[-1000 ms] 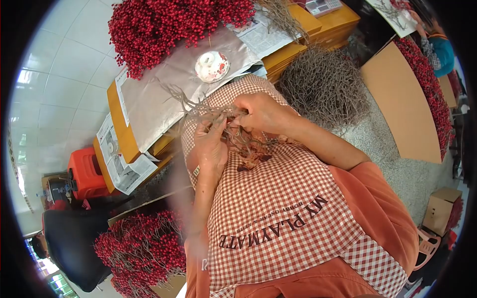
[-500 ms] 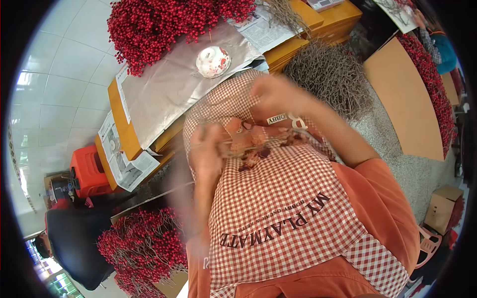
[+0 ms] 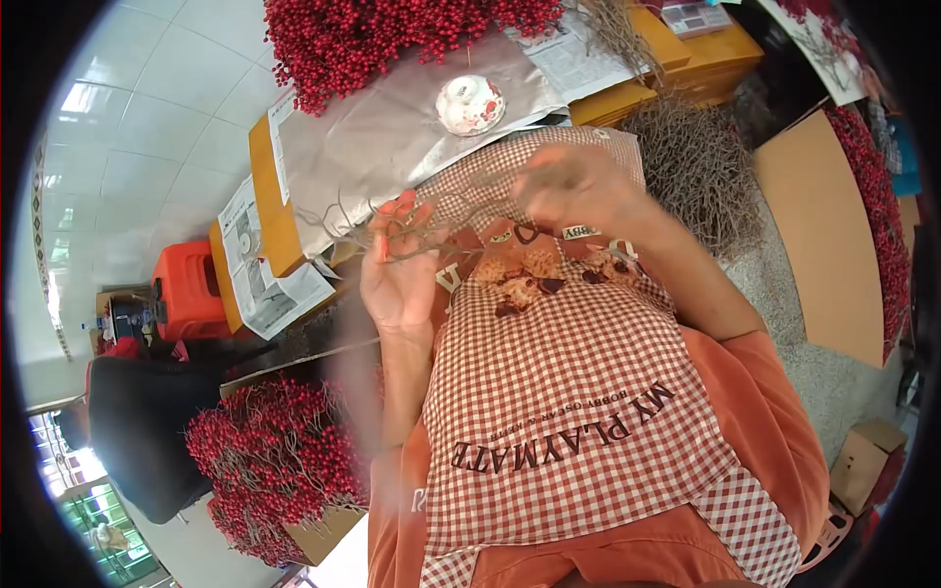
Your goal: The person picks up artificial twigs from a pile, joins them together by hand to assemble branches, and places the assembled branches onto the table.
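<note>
A thin, bare, branching grey-brown twig (image 3: 338,223) is held over my lap. The fingers of my left hand (image 3: 400,279) are closed around it, and its forked tips stick out to the left. My right hand (image 3: 578,191) is smeared by motion, its fingers curled in a pinch at the twig's right end. Below both hands spreads a red-and-white checked apron (image 3: 559,392) with printed lettering and bear pictures. Just ahead, a white bowl with a red pattern (image 3: 470,105) stands on the covered table.
Red berry branches (image 3: 392,44) are heaped on the table's silvery cover (image 3: 363,147). More berry branches (image 3: 279,456) stand at lower left. A pile of bare twigs (image 3: 691,176) lies to the right, beside a cardboard sheet (image 3: 823,235). A red stool (image 3: 194,291) stands left.
My left hand has turned and risen slightly, and the twig shows more clearly in it. My right hand stays curled and blurred. The whole view has shifted slightly.
</note>
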Available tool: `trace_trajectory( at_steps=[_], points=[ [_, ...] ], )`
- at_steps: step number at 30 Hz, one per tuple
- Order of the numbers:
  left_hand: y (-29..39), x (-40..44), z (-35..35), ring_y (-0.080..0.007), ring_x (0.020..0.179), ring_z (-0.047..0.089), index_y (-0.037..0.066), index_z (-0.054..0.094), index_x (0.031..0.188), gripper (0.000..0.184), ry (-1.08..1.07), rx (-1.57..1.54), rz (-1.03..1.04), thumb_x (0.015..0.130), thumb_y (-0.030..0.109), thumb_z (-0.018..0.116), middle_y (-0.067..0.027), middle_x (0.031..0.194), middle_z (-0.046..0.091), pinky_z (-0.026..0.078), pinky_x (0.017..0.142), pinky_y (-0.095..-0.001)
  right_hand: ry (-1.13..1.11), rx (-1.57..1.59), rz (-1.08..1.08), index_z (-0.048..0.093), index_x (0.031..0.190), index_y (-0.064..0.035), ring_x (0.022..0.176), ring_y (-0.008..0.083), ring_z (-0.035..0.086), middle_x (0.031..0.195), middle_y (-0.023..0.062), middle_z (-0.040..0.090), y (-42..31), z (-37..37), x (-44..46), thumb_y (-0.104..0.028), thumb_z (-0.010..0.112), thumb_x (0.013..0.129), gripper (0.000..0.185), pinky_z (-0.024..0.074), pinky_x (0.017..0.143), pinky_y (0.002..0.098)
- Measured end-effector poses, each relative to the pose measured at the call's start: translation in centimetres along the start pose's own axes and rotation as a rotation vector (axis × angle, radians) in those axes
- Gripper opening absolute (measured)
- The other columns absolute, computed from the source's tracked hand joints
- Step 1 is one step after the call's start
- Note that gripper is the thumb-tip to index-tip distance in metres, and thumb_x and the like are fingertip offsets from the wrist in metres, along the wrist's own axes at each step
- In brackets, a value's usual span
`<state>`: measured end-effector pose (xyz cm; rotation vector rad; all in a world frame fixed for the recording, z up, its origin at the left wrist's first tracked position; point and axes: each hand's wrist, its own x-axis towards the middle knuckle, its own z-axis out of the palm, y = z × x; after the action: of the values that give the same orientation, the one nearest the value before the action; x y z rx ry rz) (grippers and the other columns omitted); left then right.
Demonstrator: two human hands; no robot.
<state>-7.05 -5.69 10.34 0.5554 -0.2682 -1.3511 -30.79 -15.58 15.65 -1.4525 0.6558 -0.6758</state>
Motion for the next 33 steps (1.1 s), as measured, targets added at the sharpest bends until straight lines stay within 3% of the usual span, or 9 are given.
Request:
trace_trajectory(
  at_steps=[2,6,8,10,11,15,20,30,33],
  points=[
    [-0.3,-0.3,0.3,-0.0375,0.121,0.043,0.004,0.052,0.119,0.036,-0.045,-0.024,-0.002,0.085,0.014,0.058,-0.0165,0.129,0.049,0.037,0.099,-0.0532,-0.007,-0.372,-0.371,0.062,0.09,-0.0033,0.07,0.0121,0.059,0.079,0.0017,0.061,2.7,2.3,1.7,-0.019,0.072,0.076,0.023,0.0471,0.059,0.0278],
    [-0.6,-1.4,1.1,-0.0373,0.124,0.041,0.0,0.048,0.122,0.04,-0.024,-0.019,-0.027,0.084,0.009,0.055,-0.0188,0.13,0.047,0.029,0.107,-0.0534,0.016,-0.731,-0.428,0.063,0.092,-0.004,0.076,0.0129,0.059,0.076,0.0026,0.06,3.4,4.6,2.8,-0.016,0.072,0.074,0.024,0.0471,0.065,0.0293],
    [-0.6,-1.8,1.5,-0.0351,0.117,0.049,0.001,0.05,0.119,0.037,-0.018,-0.004,-0.026,0.084,0.008,0.058,-0.0183,0.121,0.053,0.04,0.099,-0.049,-0.07,-0.673,-0.324,0.063,0.093,-0.0036,0.073,0.0107,0.057,0.076,0.0012,0.06,4.9,4.4,3.4,-0.015,0.071,0.076,0.022,0.046,0.064,0.0267],
    [-0.4,-1.9,1.4,-0.0293,0.098,0.059,0.002,0.051,0.117,0.034,0.033,0.179,-0.051,0.084,0.007,0.06,-0.015,0.105,0.06,0.051,0.076,-0.0386,-0.119,-0.446,-0.2,0.063,0.093,-0.0031,0.071,0.01,0.057,0.078,0.0009,0.061,6.4,4.1,3.8,-0.015,0.07,0.078,0.021,0.0455,0.063,0.026],
    [-0.4,-2.2,1.7,-0.0223,0.075,0.061,0.003,0.052,0.114,0.029,0.091,0.267,-0.036,0.087,0.009,0.06,-0.0101,0.092,0.062,0.047,0.054,-0.0293,-0.16,-0.215,-0.075,0.063,0.094,-0.0026,0.07,0.0093,0.057,0.079,0.0005,0.062,6.9,4.0,3.8,-0.015,0.069,0.079,0.02,0.045,0.062,0.0253],
    [-0.3,-1.7,0.7,-0.0164,0.058,0.057,0.005,0.05,0.109,0.027,0.069,0.62,-0.038,0.086,0.007,0.062,-0.008,0.082,0.061,0.043,0.046,-0.0256,-0.164,0.064,0.111,0.062,0.097,-0.0003,0.069,0.0074,0.055,0.082,0.0007,0.063,5.8,4.1,3.1,-0.018,0.067,0.082,0.023,0.044,0.06,0.0239],
    [-1.3,-2.0,0.4,-0.0116,0.055,0.055,0.005,0.057,0.096,0.012,0.119,0.435,-0.083,0.087,0.012,0.062,-0.0044,0.073,0.061,0.037,0.042,-0.0212,-0.138,-0.016,0.141,0.062,0.091,-0.0021,0.066,0.005,0.053,0.076,0.0002,0.06,4.3,4.6,2.5,-0.018,0.064,0.085,0.017,0.0403,0.057,0.0192],
    [-2.2,-2.1,0.6,-0.0103,0.056,0.057,-0.002,0.055,0.115,0.03,-0.004,0.639,0.015,0.088,0.011,0.06,-0.0013,0.075,0.06,0.041,0.043,-0.021,-0.201,0.408,0.339,0.061,0.081,-0.0054,0.054,0.0036,0.046,0.065,-0.0019,0.055,5.8,3.8,2.2,-0.017,0.061,0.085,0.012,0.0349,0.047,0.0171],
    [-2.7,-1.9,0.8,-0.011,0.05,0.049,0.004,0.054,0.086,0.01,0.017,0.419,0.052,0.088,0.014,0.057,-0.0008,0.07,0.055,0.038,0.041,-0.0222,-0.243,0.406,0.337,0.059,0.078,-0.0063,0.051,0.0027,0.045,0.065,-0.0022,0.054,5.8,4.1,2.3,-0.017,0.061,0.085,0.013,0.0344,0.046,0.0158]
  ],
)
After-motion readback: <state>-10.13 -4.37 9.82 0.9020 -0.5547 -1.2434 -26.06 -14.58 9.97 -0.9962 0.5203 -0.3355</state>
